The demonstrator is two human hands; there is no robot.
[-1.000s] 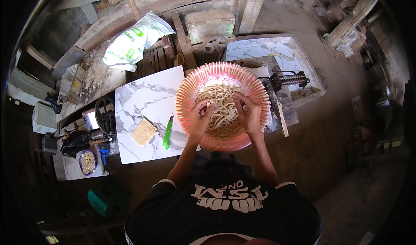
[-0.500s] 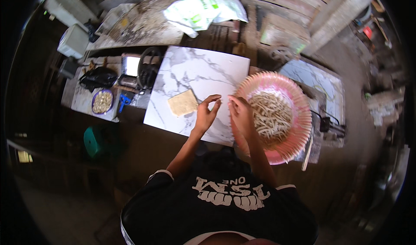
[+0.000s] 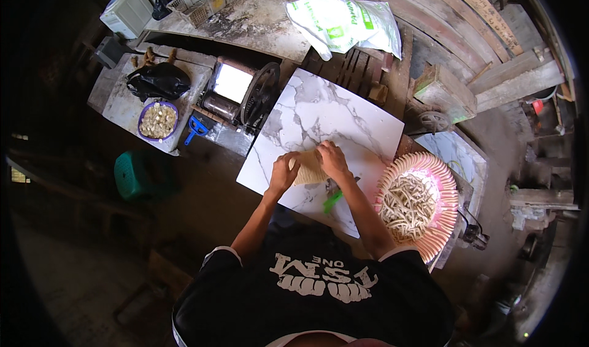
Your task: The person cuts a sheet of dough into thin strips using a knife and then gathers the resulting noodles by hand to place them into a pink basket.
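Observation:
A pale, flat square of dough [image 3: 310,169] lies on a white marble-patterned board [image 3: 331,111]. My left hand [image 3: 284,171] has its curled fingers at the dough's left edge. On the far right corner of the same piece, my right hand [image 3: 332,159] grips with bent fingers; the fingertips are partly hidden. A tool with a bright green handle [image 3: 332,202] rests on the board beside my right forearm. To the right stands a pink basin [image 3: 443,180], heaped with thin dough strips [image 3: 406,206] and with finger-like dough sticks [image 3: 451,206] lined along its rim.
Left of the board is a hand-cranked roller machine [image 3: 236,95] with a large wheel. Beyond it are a purple bowl [image 3: 158,121] of pale pieces, a blue scraper [image 3: 196,128] and a black bag [image 3: 158,82]. A white sack [image 3: 346,25] lies behind; a green stool [image 3: 138,175] stands lower left.
Both hands have moved from above the board, beside the basin, onto the dough square. My view has shifted, and the green-handled tool now shows on the board.

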